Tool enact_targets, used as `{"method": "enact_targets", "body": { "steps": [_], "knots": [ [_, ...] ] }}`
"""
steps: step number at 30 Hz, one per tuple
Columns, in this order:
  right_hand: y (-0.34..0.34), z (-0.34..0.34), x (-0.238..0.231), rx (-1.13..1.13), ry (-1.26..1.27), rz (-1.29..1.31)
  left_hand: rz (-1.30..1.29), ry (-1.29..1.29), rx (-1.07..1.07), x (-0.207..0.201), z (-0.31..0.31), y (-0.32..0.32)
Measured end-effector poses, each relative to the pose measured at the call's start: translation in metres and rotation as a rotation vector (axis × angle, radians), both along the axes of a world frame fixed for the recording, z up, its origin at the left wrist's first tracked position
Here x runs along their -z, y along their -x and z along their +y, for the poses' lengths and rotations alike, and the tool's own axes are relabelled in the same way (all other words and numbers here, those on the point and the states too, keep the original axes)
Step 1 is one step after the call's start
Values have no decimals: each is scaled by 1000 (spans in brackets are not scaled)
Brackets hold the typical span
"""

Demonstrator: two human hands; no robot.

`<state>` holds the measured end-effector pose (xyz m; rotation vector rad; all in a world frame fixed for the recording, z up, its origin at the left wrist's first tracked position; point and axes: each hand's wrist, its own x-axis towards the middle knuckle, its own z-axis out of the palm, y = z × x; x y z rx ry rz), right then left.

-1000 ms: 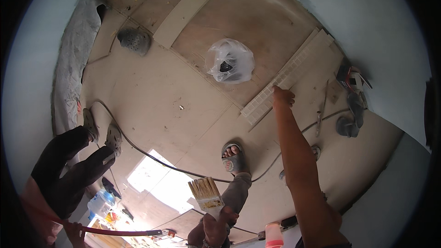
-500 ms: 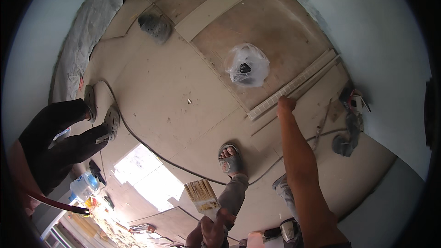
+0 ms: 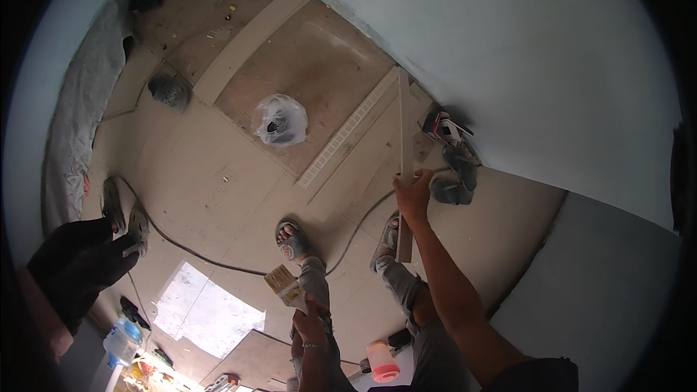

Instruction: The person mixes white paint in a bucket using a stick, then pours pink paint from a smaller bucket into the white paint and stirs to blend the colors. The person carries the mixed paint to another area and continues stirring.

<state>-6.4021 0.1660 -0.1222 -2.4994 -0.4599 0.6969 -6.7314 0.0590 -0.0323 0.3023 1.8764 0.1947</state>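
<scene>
Floor (image 3: 207,207) beneath; strip (image 3: 405,127) through right grip (image 3: 413,199)

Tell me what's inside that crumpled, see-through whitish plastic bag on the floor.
A small dark shape shows inside the bag; cloudy folds cover the rest, so I can't tell what it is.

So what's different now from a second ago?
Your right hand, earlier down at the strips on the floor, now holds a long pale strip, lifted and brought toward you and to your right. The view has swung right too. Unchanged: your left hand holds the paintbrush; the gridded strip and plastic bag remain on the floor.
</scene>
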Motion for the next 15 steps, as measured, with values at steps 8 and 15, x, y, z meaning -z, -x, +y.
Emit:
{"method": "enact_targets", "body": {
  "steps": [8, 15],
  "knots": [
    [-70, -125, -223, -555, 148, 75, -137, -221, -46, -84, -18, -105],
    [-74, -171, -408, -519, 312, 782, -293, -527, -323, -216, 10, -198]
  ]
}}
